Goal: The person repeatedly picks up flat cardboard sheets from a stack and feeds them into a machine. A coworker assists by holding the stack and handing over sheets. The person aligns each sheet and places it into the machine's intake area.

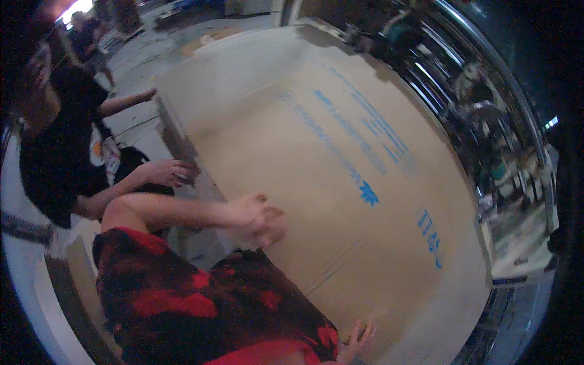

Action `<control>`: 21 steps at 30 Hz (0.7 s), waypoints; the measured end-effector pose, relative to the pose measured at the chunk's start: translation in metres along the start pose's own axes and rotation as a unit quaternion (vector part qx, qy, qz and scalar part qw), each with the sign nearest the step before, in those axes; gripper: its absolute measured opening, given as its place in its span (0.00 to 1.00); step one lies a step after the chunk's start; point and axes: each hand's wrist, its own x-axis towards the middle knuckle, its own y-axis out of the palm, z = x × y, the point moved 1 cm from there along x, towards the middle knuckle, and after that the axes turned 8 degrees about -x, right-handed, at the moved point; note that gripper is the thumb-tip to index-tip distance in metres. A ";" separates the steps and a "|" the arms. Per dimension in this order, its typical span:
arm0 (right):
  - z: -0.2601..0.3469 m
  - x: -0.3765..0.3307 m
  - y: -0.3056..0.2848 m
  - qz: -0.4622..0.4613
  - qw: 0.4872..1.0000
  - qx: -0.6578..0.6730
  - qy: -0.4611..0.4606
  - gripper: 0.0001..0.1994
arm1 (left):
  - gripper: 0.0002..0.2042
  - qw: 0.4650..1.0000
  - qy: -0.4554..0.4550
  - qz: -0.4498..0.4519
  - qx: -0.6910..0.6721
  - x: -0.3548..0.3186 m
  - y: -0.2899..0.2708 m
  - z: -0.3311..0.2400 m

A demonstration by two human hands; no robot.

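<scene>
A large brown cardboard sheet [261, 146] with blue printed marks lies flat before me. My left hand [258, 222], blurred, is over its left edge; the thumb stands apart from loosely bent fingers and nothing shows in them. Close to my body, at the lower edge of the picture, my right hand [360, 339] rests on the sheet with its fingers spread. It holds nothing that I can see.
A co-worker in a dark shirt [58, 146] stands at the left, one hand [173, 173] near the sheet's left edge. Machinery [480, 115] with metal rollers and bars runs along the right. Farther back at the upper left is another person [91, 42].
</scene>
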 end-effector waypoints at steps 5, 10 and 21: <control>-0.003 -0.020 0.023 -0.181 0.972 0.144 -0.035 0.37 | 0.19 0.828 -0.415 -0.325 0.191 -0.036 -0.060 0.132; -0.011 -0.003 0.071 -0.295 0.955 0.007 0.011 0.29 | 0.25 0.731 -0.574 -0.364 0.056 -0.055 -0.068 0.185; -0.007 -0.008 0.063 -0.340 0.938 0.071 0.012 0.23 | 0.25 0.708 -0.562 -0.415 0.098 -0.061 -0.059 0.208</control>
